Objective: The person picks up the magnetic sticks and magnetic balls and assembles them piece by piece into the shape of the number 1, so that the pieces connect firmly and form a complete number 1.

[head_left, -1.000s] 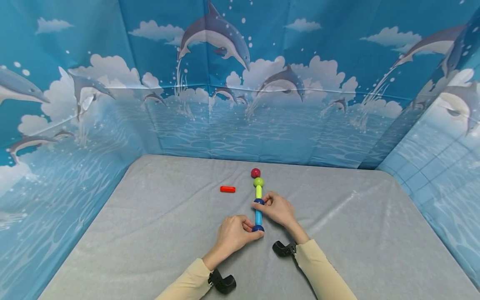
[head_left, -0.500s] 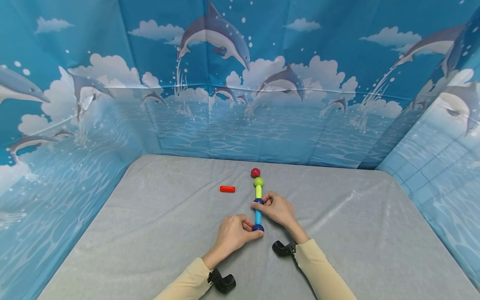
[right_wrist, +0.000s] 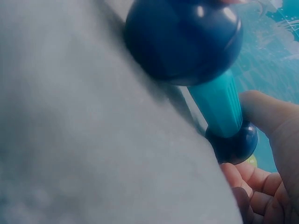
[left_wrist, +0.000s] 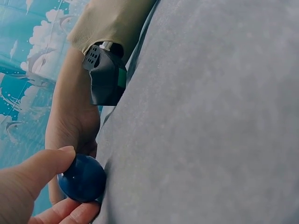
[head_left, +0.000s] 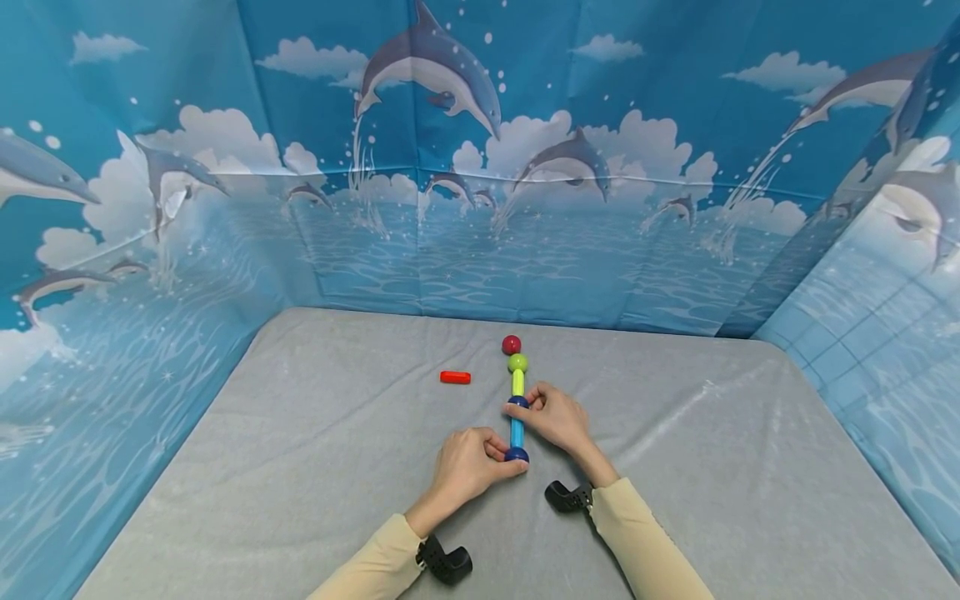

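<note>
Ball-and-rod chain: a glossy dark-blue near ball (head_left: 516,456), a ridged light-blue rod (head_left: 517,433), a glossy dark-blue far ball (right_wrist: 232,144), a yellow-green rod (head_left: 518,383) and a shiny lime-green ball (head_left: 517,363) lie in line on the grey cloth-covered bench (head_left: 337,417).
Left hand (head_left: 468,462): nearly closed, thumb and fingertips pinching the near ball.
Right hand (head_left: 557,417): likewise nearly closed, pinching the far ball.
Weight: probably light, plastic by its look.
Stiffness: likely rigid along the rods; joints may be the weak spots, so one-ended lifting could pull them apart.
Balls: smooth and round, likely slippery and apt to roll.
Best hold: across a ball's widest part, thumb opposite fingers; the light-blue rod's ridged sides should slip less.
Fragility: seemingly low.
Loose red rod (head_left: 455,377): left of the chain, smooth-looking, likely an easy pinch across its middle.
</note>
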A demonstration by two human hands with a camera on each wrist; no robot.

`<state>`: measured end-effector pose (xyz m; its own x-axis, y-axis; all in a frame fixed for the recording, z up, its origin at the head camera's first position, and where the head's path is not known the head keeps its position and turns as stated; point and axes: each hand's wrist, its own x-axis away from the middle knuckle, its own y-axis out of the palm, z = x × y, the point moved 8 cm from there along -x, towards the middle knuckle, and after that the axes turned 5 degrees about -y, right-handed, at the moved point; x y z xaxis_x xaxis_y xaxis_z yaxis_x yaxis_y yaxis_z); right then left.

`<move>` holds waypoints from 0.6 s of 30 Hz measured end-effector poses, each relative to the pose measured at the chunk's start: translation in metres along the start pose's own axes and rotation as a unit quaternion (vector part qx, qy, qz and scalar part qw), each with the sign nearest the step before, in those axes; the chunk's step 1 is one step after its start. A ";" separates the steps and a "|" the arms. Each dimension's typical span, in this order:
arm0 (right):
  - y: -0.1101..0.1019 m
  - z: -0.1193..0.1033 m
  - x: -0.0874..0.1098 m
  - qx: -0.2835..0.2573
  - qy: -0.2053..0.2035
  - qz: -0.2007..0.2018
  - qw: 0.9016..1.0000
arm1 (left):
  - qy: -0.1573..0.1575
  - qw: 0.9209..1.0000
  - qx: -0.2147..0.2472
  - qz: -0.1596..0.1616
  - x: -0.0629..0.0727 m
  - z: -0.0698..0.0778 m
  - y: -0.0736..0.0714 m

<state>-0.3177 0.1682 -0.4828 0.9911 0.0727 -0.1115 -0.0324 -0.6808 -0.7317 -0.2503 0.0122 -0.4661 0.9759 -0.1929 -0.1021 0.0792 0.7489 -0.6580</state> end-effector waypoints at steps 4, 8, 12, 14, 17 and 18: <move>-0.001 -0.001 0.000 0.000 0.000 -0.003 1.000 | 0.002 1.000 -0.002 0.001 0.000 0.000 0.000; 0.000 0.000 0.000 0.001 0.000 -0.004 1.000 | 0.003 1.000 -0.006 0.001 0.000 0.000 0.000; 0.000 0.000 0.000 0.003 -0.002 -0.003 1.000 | 0.002 1.000 -0.007 0.000 0.000 0.001 0.001; 0.000 0.000 0.000 0.004 -0.003 -0.003 1.000 | 0.001 1.000 -0.007 -0.002 0.000 0.001 0.001; 0.000 -0.001 0.000 0.003 -0.002 -0.003 1.000 | -0.001 1.000 -0.009 -0.006 0.000 0.001 0.001; 0.000 0.000 0.000 0.003 -0.002 -0.003 1.000 | -0.002 1.000 -0.011 -0.007 0.000 0.001 0.002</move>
<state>-0.3178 0.1678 -0.4825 0.9907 0.0793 -0.1102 -0.0278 -0.6758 -0.7366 -0.2496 0.0142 -0.4665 0.9753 -0.2016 -0.0900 0.0890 0.7322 -0.6752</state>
